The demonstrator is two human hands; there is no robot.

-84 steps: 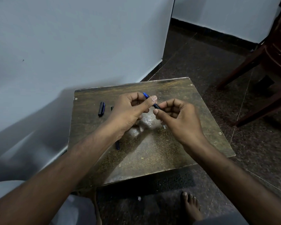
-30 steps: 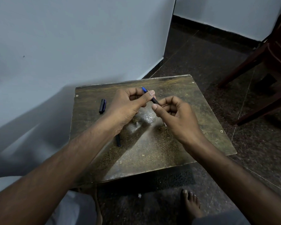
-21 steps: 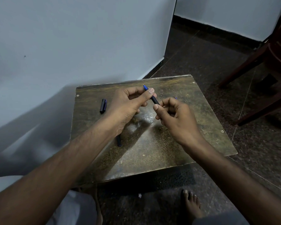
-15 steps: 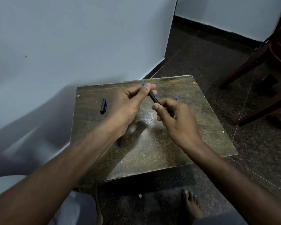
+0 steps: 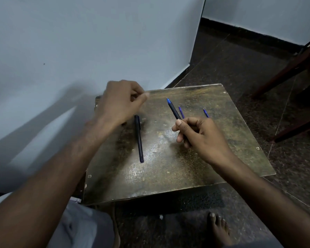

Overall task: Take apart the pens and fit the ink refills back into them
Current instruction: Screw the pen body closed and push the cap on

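Right hand pinches a dark pen by its lower end, blue tip up, above the desk. Left hand blurred, fingers curled; contents can't be made out. Second pen lies on desk. Two blue refills partly hidden behind right hand.

**Positions of pens, refills and hands on the tabletop**

A dark capped pen lies on the worn wooden tabletop, left of centre. The right hand, right of it, holds a blue-tipped dark pen barrel pointing away. Two thin blue ink refills show just beyond that hand. The left hand is over the far left corner, beside the wall.
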